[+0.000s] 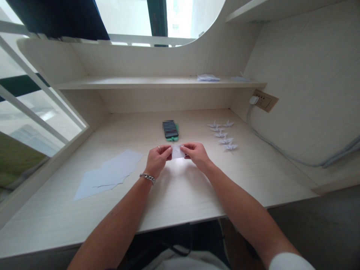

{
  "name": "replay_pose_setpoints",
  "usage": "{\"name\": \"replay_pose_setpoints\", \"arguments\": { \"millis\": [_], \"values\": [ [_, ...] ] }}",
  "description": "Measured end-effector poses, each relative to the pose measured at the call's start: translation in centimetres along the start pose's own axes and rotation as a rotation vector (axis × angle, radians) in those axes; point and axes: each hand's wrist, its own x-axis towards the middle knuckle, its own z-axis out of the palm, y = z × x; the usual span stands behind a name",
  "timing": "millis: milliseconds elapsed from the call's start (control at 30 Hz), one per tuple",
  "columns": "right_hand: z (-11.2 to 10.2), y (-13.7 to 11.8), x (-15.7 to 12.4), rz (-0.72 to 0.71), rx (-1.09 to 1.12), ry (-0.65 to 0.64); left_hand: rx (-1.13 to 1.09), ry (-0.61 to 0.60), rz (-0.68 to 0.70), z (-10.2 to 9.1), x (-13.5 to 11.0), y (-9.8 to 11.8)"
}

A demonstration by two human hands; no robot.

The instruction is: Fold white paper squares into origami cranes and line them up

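Between my two hands a small folded piece of white paper [177,152] is held up over the middle of the desk. My left hand [158,159], with a ring and a chain bracelet, pinches its left edge between thumb and fingers. The right edge is pinched the same way by my right hand [197,154]. Just beyond the paper lies a phone in a green case [171,130]. Several folded white paper cranes [225,141] stand in a group to the right of my right hand.
Loose white paper sheets [109,172] overlap on the left of the desk [180,202]. A shelf [140,82] across the back carries a small stack of folded paper [208,77]. On the right, a cable [275,145] runs from a wall socket [266,100] along the desk's side.
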Motion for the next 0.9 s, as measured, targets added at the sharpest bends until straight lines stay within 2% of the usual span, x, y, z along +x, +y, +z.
{"name": "replay_pose_setpoints", "arguments": {
  "millis": [200,900],
  "values": [
    [-0.04,0.02,0.1,0.003,0.01,0.018,-0.085,0.007,-0.044,0.09,-0.19,0.49],
    [0.0,-0.17,0.06,0.02,0.057,-0.006,-0.029,-0.036,0.021,-0.06,-0.24,0.42]
  ]
}}
